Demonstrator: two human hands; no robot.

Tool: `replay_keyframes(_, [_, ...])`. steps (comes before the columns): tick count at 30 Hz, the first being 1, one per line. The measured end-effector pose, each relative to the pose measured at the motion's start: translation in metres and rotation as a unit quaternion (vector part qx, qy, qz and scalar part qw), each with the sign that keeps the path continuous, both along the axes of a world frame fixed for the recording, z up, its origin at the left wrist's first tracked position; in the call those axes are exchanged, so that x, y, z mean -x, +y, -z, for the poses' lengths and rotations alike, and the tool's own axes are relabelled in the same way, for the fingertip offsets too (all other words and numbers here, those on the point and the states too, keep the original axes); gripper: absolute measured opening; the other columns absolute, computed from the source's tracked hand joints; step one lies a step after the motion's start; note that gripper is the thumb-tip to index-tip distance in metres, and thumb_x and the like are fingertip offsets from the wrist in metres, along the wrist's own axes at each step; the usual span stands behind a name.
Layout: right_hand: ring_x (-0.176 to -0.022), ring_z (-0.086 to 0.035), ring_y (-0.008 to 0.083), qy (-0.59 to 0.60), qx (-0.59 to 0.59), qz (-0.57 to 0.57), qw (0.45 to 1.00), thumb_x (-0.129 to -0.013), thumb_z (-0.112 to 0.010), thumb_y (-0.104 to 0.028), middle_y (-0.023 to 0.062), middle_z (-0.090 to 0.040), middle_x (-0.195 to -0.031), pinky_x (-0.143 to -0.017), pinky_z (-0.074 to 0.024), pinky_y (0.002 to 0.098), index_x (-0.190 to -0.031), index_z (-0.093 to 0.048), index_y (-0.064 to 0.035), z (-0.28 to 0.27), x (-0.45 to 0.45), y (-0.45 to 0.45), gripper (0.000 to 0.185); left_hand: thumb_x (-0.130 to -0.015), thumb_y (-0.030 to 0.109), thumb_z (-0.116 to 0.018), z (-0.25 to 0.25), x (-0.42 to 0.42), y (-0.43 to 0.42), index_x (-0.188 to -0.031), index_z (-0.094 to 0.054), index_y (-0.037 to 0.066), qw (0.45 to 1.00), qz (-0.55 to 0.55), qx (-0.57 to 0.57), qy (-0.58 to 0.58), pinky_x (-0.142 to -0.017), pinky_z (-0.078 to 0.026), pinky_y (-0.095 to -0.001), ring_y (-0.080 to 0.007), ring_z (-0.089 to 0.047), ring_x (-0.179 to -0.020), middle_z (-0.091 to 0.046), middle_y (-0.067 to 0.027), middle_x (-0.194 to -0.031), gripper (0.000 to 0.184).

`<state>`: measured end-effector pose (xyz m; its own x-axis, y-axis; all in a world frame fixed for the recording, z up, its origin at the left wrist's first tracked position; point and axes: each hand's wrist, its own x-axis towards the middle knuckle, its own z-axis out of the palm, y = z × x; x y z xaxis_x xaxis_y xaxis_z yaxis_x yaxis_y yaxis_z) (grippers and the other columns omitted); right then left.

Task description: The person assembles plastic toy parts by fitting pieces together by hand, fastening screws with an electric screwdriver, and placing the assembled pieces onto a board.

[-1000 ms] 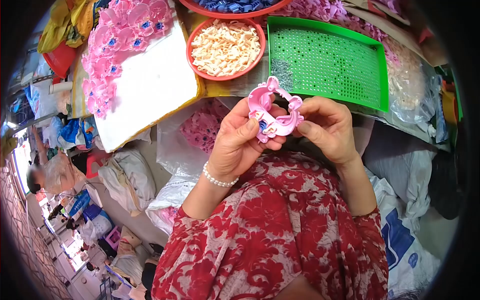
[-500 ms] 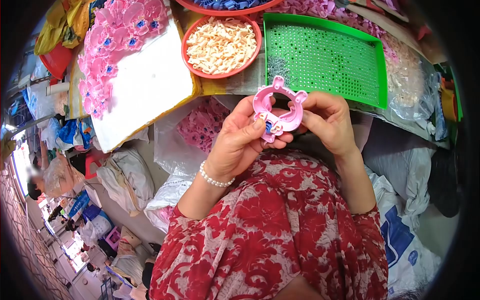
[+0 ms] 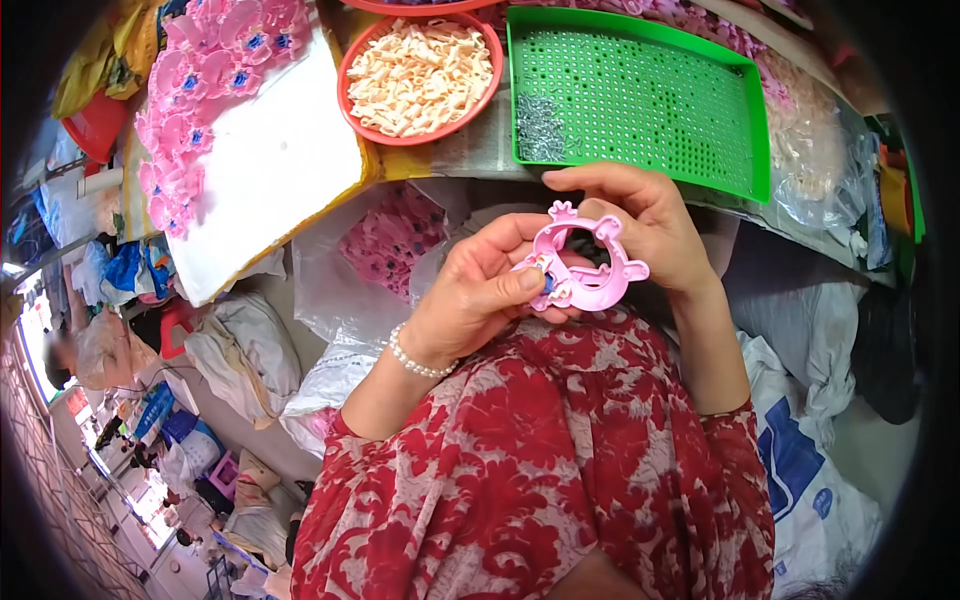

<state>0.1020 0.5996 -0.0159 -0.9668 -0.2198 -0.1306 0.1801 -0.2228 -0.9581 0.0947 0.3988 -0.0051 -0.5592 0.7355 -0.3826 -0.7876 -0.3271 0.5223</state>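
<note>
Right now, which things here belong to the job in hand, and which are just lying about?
Likely the job: pink ring in the left hand, cream pieces, metal bits, green tray, pink parts.
Seemingly just lying about: white sack, yellow bag.

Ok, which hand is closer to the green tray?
Right. The right hand is just short of the near edge of the green tray; the left hand is farther back and to the left, holding the pink ring-shaped piece.
</note>
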Motion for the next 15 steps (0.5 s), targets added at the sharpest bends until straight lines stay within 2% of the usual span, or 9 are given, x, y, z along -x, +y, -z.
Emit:
replay_keyframes(1, [-0.076, -0.059, 0.0071, -0.004, -0.001, 0.002, 1.0, -0.086, -0.055, -0.008, 0.0054, -0.065, -0.087, -0.068, -0.0458, 0.0187, -0.107, -0.062, 0.0026, 0.001, 0.001, -0.001, 0.025, -0.083, 0.021, -0.066, 0.001, -0.001, 0.001, -0.125, -0.043, 0.001, 1.0, 0.01, 0.023, 0.009, -0.071, -0.054, -0.0287, -0.0212, -0.062, -0.093, -0.059, -0.0172, -0.111, 0.052])
replay_keyframes(4, [-0.078, -0.059, 0.0079, 0.04, -0.014, -0.019, 0.999, -0.084, -0.056, -0.005, 0.0053, -0.066, -0.087, -0.069, -0.0473, 0.0201, -0.098, -0.066, 0.0024, 0.005, 0.004, 0.001, 0.018, -0.083, 0.023, -0.066, 0.001, -0.002, 0.001, -0.125, -0.043, 0.0, 0.999, 0.009, 0.033, 0.009, -0.072, -0.054, -0.027, -0.0193, -0.062, -0.093, -0.06, -0.0143, -0.11, 0.053])
replay_keyframes(10, [-0.078, -0.06, 0.0085, 0.022, 0.034, -0.037, 0.999, -0.084, -0.056, -0.006, 0.0058, -0.066, -0.09, -0.069, -0.0475, 0.0209, -0.099, -0.065, 0.0024, 0.017, 0.001, 0.005, 0.019, -0.084, 0.022, -0.064, 0.006, -0.003, 0.0, -0.125, -0.044, 0.0, 0.999, 0.012, 0.051, 0.01, -0.075, -0.054, -0.028, -0.0203, -0.062, -0.094, -0.059, -0.0151, -0.111, 0.051])
replay_keyframes(13, [-0.079, -0.06, 0.0086, -0.009, 0.038, -0.036, 0.999, -0.085, -0.056, -0.007, 0.0057, -0.066, -0.092, -0.071, -0.0472, 0.021, -0.102, -0.064, 0.0025, 0.013, 0.0, 0.004, 0.021, -0.085, 0.02, -0.063, 0.003, -0.003, 0.002, -0.126, -0.044, -0.001, 0.998, -0.003, 0.059, 0.002, -0.077, -0.054, -0.0291, -0.021, -0.062, -0.095, -0.059, -0.0155, -0.111, 0.049])
replay_keyframes(15, [-0.078, -0.059, 0.0086, 0.012, 0.013, -0.029, 0.999, -0.086, -0.055, -0.008, 0.0054, -0.065, -0.092, -0.071, -0.0469, 0.0208, -0.104, -0.063, 0.0026, 0.012, -0.001, 0.005, 0.022, -0.086, 0.019, -0.061, 0.003, -0.004, 0.003, -0.125, -0.044, -0.001, 0.998, -0.034, 0.05, 0.018, -0.077, -0.054, -0.0296, -0.0212, -0.062, -0.096, -0.059, -0.0158, -0.112, 0.047])
